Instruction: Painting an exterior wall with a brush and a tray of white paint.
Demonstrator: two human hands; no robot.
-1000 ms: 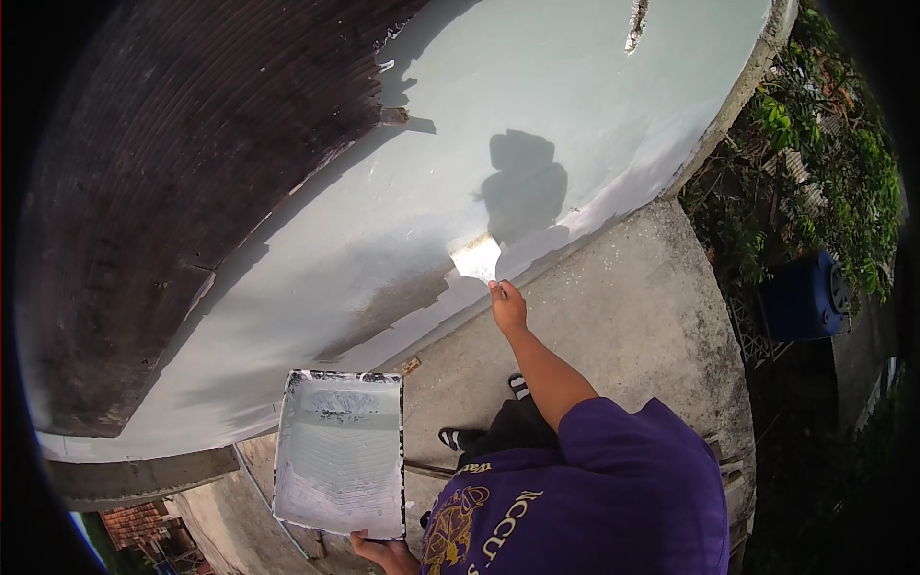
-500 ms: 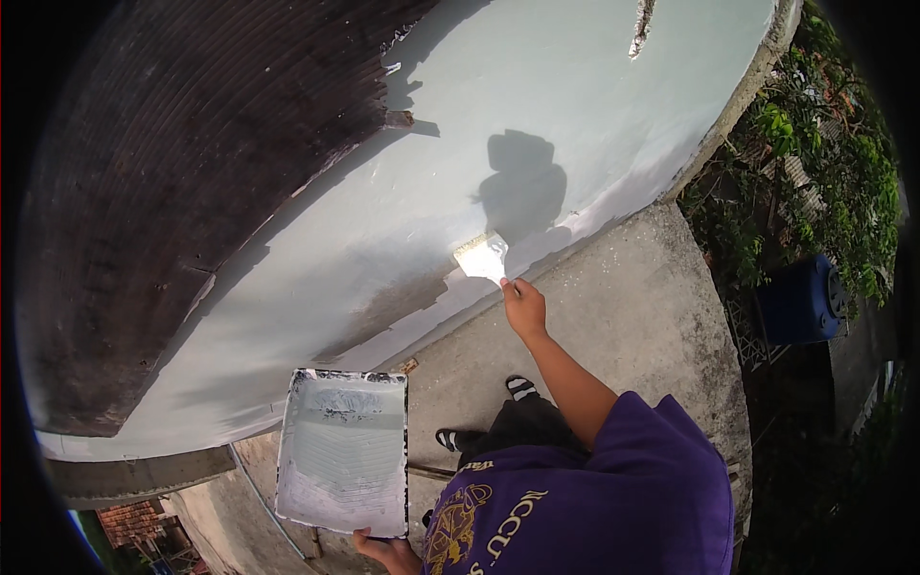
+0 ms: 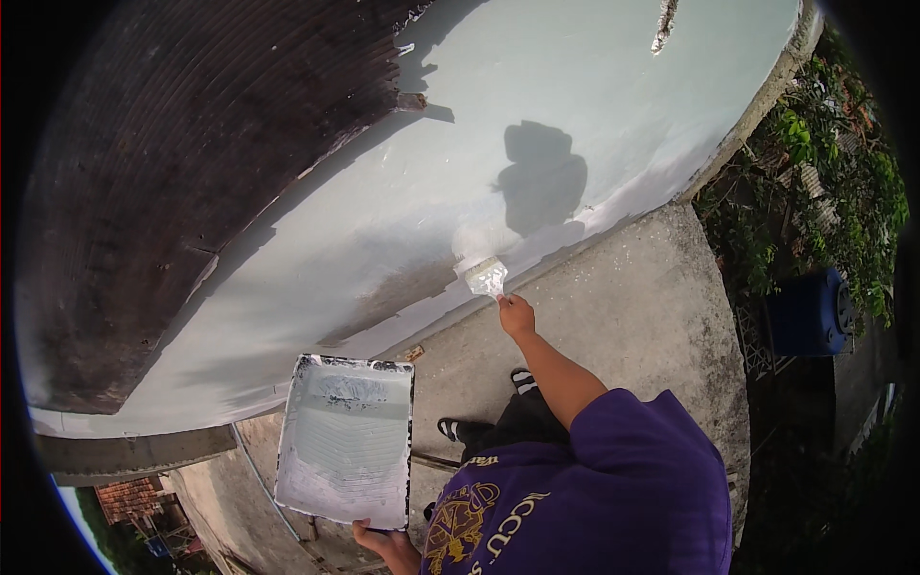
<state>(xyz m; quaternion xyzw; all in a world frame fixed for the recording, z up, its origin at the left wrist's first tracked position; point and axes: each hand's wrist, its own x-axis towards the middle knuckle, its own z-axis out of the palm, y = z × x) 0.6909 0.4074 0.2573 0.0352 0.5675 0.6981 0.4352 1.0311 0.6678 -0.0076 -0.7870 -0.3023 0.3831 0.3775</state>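
Ideally, strokes needed overlap: the right hand [image 3: 517, 317] clamped a brush [image 3: 490, 281], bristles [image 3: 479, 266] toward eleven o'clock; the left hand [image 3: 385, 543] clamped a tray [image 3: 347, 450], best held level.

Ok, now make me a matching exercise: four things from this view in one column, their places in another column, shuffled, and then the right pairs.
Things
1. wide white paintbrush
2. shallow rectangular paint tray
3. blue rounded tank
4. dark brown ridged sheet

Places
A. held at its near edge by the left hand
B. across the upper left of the picture
C. gripped in the right hand
D. toward the right of the picture, near green leafy branches

Pairs: 1-C, 2-A, 3-D, 4-B
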